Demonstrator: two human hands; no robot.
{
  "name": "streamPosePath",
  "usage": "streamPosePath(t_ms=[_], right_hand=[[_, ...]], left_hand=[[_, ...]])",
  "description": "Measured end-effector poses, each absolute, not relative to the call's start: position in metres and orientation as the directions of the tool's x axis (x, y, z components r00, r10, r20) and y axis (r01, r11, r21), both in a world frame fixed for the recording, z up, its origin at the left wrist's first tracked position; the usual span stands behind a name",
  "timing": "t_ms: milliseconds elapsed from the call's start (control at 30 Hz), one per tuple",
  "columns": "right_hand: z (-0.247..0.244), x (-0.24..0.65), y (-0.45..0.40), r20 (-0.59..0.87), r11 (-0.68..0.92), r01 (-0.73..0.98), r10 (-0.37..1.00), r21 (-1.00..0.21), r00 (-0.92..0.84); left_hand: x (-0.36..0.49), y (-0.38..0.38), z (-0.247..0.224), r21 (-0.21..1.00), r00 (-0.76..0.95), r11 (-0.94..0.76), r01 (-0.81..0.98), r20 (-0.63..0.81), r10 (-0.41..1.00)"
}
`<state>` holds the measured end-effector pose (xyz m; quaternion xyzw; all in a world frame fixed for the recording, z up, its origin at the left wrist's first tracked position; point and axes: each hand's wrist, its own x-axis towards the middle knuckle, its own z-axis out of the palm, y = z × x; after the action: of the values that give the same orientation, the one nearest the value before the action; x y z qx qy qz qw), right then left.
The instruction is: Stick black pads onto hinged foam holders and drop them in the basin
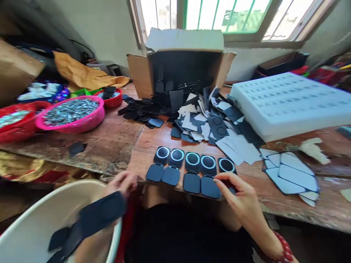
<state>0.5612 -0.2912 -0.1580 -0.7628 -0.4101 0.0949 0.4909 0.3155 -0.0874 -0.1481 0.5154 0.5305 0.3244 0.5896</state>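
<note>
Several black hinged square cases lie unfolded in a row along the table's front edge. Their upper halves (192,162) carry pale rings, and their lower flaps (191,183) are plain. My right hand (238,195) is at the right end of the row, thumb and forefinger pinched together beside a flap (210,187); what lies between the fingertips is too small to name. My left hand (122,184), smeared by motion, is over the rim of a cream basin (30,217). A blurred black case (101,213) appears across my left forearm, and further black pieces (59,238) show over the basin.
Behind the row, black pieces and white and black cards (192,122) spill from an open carton (139,75). A white foam block (296,104) stands right, near stacked white sheets (292,173). A pink basin (95,118) of small metallic parts sits left.
</note>
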Motion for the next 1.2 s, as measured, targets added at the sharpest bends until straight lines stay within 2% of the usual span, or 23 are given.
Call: streamPosePath(t_ms=[133,233,367,433,500,567,667,700,767,833,933,1067,1200], right_hand=[[-0.156,0.531,-0.279,0.231,-0.046,0.427,0.786,-0.903,0.573],[-0.151,0.516,-0.271,0.209,0.028,0.321,0.811,-0.947,0.546],[-0.145,0.518,-0.264,0.086,-0.009,0.16,0.813,-0.987,0.575],[-0.144,0.52,-0.263,-0.01,-0.05,0.062,0.852,-0.997,0.523],[-0.144,0.517,-0.263,-0.028,-0.059,0.048,0.87,-0.997,0.493],[-0.143,0.51,-0.266,0.113,0.017,0.183,0.843,-0.983,0.526],[-0.139,0.497,-0.275,0.497,0.268,0.489,0.754,-0.83,0.429],[-0.138,0.494,-0.277,0.578,0.34,0.541,0.731,-0.769,0.363],[-0.134,0.492,-0.281,0.629,0.403,0.56,0.718,-0.724,0.298],[-0.133,0.497,-0.281,0.575,0.35,0.517,0.726,-0.781,0.377],[-0.137,0.514,-0.277,0.379,0.194,0.356,0.719,-0.914,0.582],[-0.153,0.535,-0.27,0.079,0.011,0.107,0.748,-0.994,0.659],[-0.166,0.547,-0.263,-0.059,-0.089,0.016,0.772,-0.996,0.633]], left_hand=[[0.407,-0.126,-0.141,0.886,0.541,0.457,-0.083,-0.345,0.767],[0.441,-0.142,-0.14,0.882,0.588,0.462,-0.094,-0.326,0.741],[0.454,-0.149,-0.151,0.927,0.563,0.36,-0.108,-0.241,0.79],[0.457,-0.15,-0.159,0.969,0.529,0.231,-0.085,-0.153,0.835],[0.457,-0.148,-0.165,0.996,0.496,0.087,-0.033,-0.059,0.866],[0.454,-0.145,-0.165,0.999,0.478,-0.026,0.029,0.009,0.878],[0.441,-0.13,-0.157,0.967,0.44,-0.195,0.166,0.104,0.892],[0.434,-0.122,-0.154,0.937,0.418,-0.256,0.237,0.139,0.898],[0.42,-0.106,-0.151,0.849,0.382,-0.334,0.409,0.173,0.908],[0.406,-0.09,-0.154,0.75,0.383,-0.346,0.563,0.134,0.914],[0.388,-0.074,-0.165,0.676,0.404,-0.315,0.666,0.027,0.914],[0.378,-0.065,-0.173,0.739,0.405,-0.213,0.64,-0.089,0.91],[0.371,-0.049,-0.168,0.817,0.422,-0.13,0.562,-0.147,0.895]])
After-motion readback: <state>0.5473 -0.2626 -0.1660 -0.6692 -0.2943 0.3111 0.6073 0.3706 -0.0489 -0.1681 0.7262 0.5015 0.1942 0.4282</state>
